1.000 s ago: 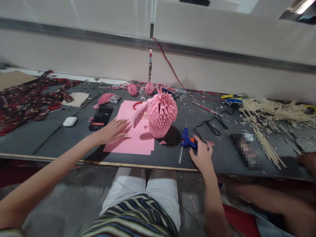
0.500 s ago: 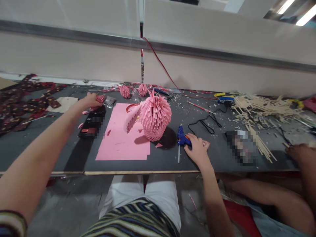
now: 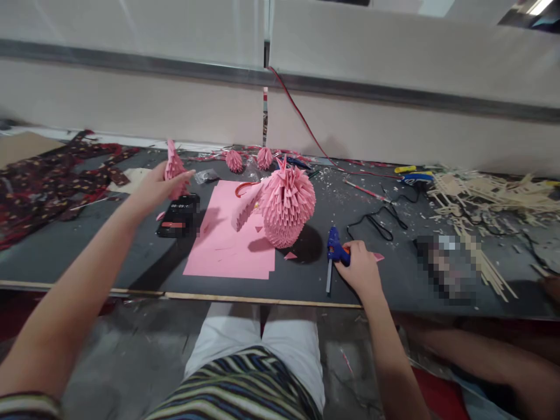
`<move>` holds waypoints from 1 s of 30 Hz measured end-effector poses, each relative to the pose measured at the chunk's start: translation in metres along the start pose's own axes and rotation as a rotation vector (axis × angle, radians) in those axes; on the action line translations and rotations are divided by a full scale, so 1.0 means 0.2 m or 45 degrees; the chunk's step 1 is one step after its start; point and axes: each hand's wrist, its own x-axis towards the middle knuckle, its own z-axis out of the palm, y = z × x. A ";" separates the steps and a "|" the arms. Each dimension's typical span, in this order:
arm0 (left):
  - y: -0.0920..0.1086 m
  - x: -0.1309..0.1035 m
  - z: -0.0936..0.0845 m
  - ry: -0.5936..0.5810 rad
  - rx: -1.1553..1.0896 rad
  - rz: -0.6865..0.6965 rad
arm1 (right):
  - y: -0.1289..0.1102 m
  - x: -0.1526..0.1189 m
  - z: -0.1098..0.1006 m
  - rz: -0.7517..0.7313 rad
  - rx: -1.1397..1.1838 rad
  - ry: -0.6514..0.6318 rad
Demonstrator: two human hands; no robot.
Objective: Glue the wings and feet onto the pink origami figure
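Beyond my left hand, on its far left, a heap of dark patterned cloth strips [image 3: 56,186] spreads over the tabletop [image 3: 39,256], and a pale cloth [image 3: 126,179] lies partly behind my wrist. My left hand [image 3: 156,189] pinches a pink paper piece [image 3: 174,169] between thumb and fingers, holding it upright above the tabletop. Just below that hand lies a phone [image 3: 179,217] with its screen lit; just to its right is a small plastic bag [image 3: 206,176]. Pink sheets [image 3: 223,262] lie to the right of my left hand, with two small pink paper balls [image 3: 234,161] behind them. Between my hands stands the big pink paper figure [image 3: 287,207], its wing-like piece [image 3: 248,207] pointing toward my left hand. My right hand [image 3: 359,265] is curled round the handle of a blue glue gun [image 3: 336,248], a glue stick [image 3: 329,277] jutting toward me. A black cord [image 3: 378,224] loops beyond that hand, and thin wooden sticks [image 3: 485,198] are piled well to its right.
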 end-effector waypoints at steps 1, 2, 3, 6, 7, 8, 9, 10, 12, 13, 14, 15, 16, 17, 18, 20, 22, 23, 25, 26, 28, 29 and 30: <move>0.05 -0.08 0.03 -0.018 -0.172 -0.056 | 0.01 -0.01 0.00 0.023 0.045 0.006; 0.09 -0.16 0.06 -0.036 -0.416 -0.119 | 0.01 -0.01 0.01 0.064 0.090 0.012; 0.13 -0.24 0.08 -0.116 -0.626 -0.170 | 0.02 -0.02 0.02 0.119 0.133 0.018; 0.24 -0.42 0.14 -0.517 -1.056 -0.163 | 0.03 -0.04 0.06 0.299 0.263 0.050; 0.28 -0.47 0.16 -0.634 -1.163 -0.152 | 0.03 -0.04 0.07 0.328 0.311 0.080; 0.30 -0.52 0.18 -0.709 -1.258 -0.142 | 0.03 -0.04 0.08 0.336 0.354 0.126; 0.33 -0.56 0.20 -0.766 -1.332 -0.151 | 0.02 -0.04 0.09 0.327 0.390 0.181; 0.35 -0.60 0.23 -0.820 -1.400 -0.147 | 0.00 -0.04 0.08 0.308 0.420 0.237; 0.37 -0.67 0.28 -0.893 -1.507 -0.162 | -0.04 -0.04 0.05 0.270 0.476 0.326; 0.37 -0.70 0.31 -0.922 -1.550 -0.181 | -0.06 -0.05 0.02 0.266 0.509 0.348; 0.37 -0.72 0.34 -0.939 -1.587 -0.210 | -0.10 -0.06 0.00 0.271 0.553 0.350; 0.37 -0.74 0.37 -0.962 -1.615 -0.242 | -0.13 -0.07 -0.03 0.293 0.605 0.351; 0.36 -0.76 0.40 -0.993 -1.634 -0.275 | -0.16 -0.09 -0.06 0.337 0.669 0.339; 0.35 -0.77 0.43 -1.018 -1.642 -0.312 | -0.20 -0.11 -0.08 0.401 0.750 0.332; 0.34 -0.79 0.47 -1.029 -1.636 -0.357 | -0.24 -0.13 -0.10 0.467 0.846 0.327; 0.32 -0.81 0.52 -0.993 -1.610 -0.484 | -0.31 -0.19 -0.13 0.572 1.044 0.327; 0.30 -0.84 0.57 -0.900 -1.597 -0.623 | -0.37 -0.24 -0.16 0.523 1.171 0.296; 0.29 -0.85 0.59 -0.870 -1.603 -0.681 | -0.40 -0.26 -0.17 0.443 1.207 0.260; 0.27 -0.86 0.62 -0.860 -1.635 -0.760 | -0.45 -0.29 -0.20 0.269 1.255 0.208; 0.27 -0.86 0.63 -0.873 -1.654 -0.790 | -0.47 -0.31 -0.21 0.184 1.275 0.190; 0.27 -0.86 0.64 -0.903 -1.683 -0.836 | -0.50 -0.32 -0.24 0.051 1.318 0.179; 0.28 -0.86 0.64 -0.913 -1.684 -0.848 | -0.52 -0.32 -0.24 0.001 1.336 0.163; 0.28 -0.86 0.65 -0.911 -1.675 -0.851 | -0.53 -0.33 -0.24 -0.031 1.350 0.142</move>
